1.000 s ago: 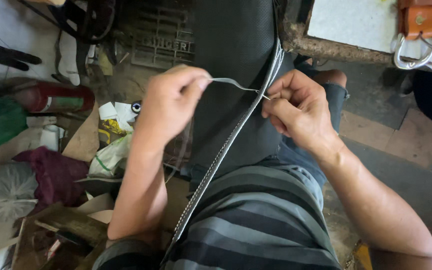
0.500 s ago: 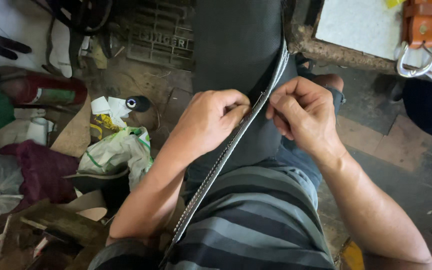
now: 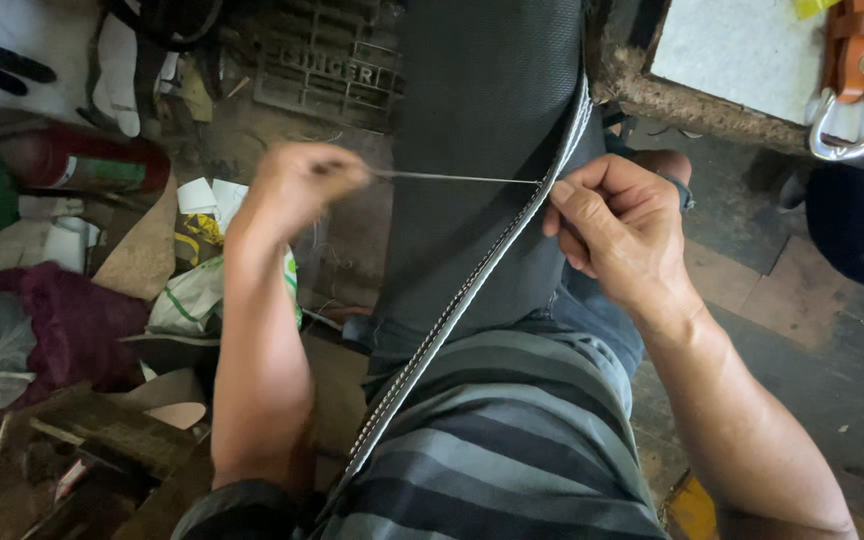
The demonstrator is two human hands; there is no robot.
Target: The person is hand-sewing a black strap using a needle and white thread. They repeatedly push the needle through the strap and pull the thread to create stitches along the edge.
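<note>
L hand (image 3: 297, 185) moved left, pulling thread (image 3: 452, 179) taut; R hand (image 3: 617, 230) pinches black panel (image 3: 482, 150) edge.

A cluttered repair workshop: a cast-iron sewing-machine treadle (image 3: 327, 65) on the dirt floor (image 3: 282, 135), leather scraps (image 3: 137, 250), rags (image 3: 67, 320), a worn workbench (image 3: 692, 100) edge bearing a strap with buckle (image 3: 847, 120).
</note>
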